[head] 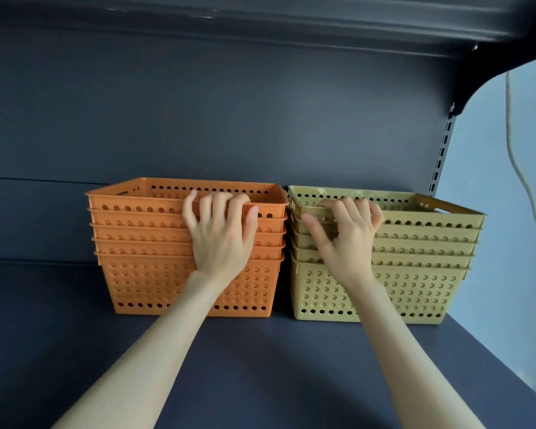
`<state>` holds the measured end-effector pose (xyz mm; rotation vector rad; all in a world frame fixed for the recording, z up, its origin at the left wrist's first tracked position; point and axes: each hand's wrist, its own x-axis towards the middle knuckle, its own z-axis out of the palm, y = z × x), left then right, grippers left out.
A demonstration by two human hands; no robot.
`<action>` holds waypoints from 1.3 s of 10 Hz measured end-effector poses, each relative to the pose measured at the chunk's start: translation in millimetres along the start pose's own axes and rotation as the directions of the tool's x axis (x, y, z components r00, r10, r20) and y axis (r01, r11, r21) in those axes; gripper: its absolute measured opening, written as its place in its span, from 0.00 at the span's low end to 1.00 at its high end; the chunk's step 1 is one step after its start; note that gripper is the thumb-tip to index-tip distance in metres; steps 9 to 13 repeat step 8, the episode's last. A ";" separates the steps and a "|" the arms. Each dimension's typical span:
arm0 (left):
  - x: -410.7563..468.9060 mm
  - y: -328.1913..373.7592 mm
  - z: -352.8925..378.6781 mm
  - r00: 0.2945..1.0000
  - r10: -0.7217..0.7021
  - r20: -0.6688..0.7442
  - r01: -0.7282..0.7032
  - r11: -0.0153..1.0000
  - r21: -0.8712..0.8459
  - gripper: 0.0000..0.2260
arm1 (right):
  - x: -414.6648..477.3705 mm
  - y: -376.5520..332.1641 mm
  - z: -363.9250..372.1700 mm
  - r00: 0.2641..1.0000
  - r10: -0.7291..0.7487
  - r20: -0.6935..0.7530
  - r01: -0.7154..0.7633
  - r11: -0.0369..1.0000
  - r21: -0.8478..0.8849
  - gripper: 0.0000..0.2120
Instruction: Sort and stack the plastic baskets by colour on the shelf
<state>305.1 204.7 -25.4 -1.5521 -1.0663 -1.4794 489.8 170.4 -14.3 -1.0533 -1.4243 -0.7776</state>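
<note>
Left fingers (217, 202) are slightly spread and hooked over the near rim of the top orange basket; the thumb (250, 221) lies down the front wall, so rim and wall are pinched between them. The left hand (220, 236) sits flat against the front of the orange stack (149, 243). Probably a steadying or squaring grip, not a lift: the wrist is low and the palm presses into the fronts of the lower baskets.

Right fingers (353, 209) are curled tight together over the near rim of the top yellow-green basket, close to its left corner; the thumb (314, 227) sticks out to the left, pressing the front wall. The right hand (347, 243) covers the left front of the yellow-green stack (415, 243). Same hooked grip, likely for pulling or aligning.

Each stack is one colour, about five nested deep, rims stepped evenly. They stand side by side on the dark shelf (260, 351), nearly touching at the top rims, a narrow gap lower down because the walls taper. Both are set well back from the front edge, near the back panel (229, 119).

My read: sorting looks done, and this is the final squaring. The risk is that a push on the top rim alone tips a nested stack backward.
</note>
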 end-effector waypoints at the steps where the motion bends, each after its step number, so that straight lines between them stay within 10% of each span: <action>1: 0.9 -0.3 3.5 1.000 -0.002 -0.017 0.002 1.000 0.007 0.12 | -0.5 2.4 2.1 1.000 -0.005 -0.008 0.005 1.000 0.002 0.16; 7: -5.9 8.4 -26.8 0.928 -0.027 0.371 0.062 0.995 -0.083 0.23 | -1.8 -1.8 -11.1 0.987 -0.025 0.160 0.041 0.994 -0.098 0.17; 8: 6.7 3.9 -63.7 0.813 -0.068 0.578 0.315 0.887 -0.338 0.19 | 8.4 -6.0 -40.7 0.933 0.104 0.344 -0.143 0.985 0.091 0.19; 13: 6.7 3.9 -63.7 0.813 -0.068 0.578 0.315 0.887 -0.338 0.19 | 8.4 -6.0 -40.7 0.933 0.104 0.344 -0.143 0.985 0.091 0.19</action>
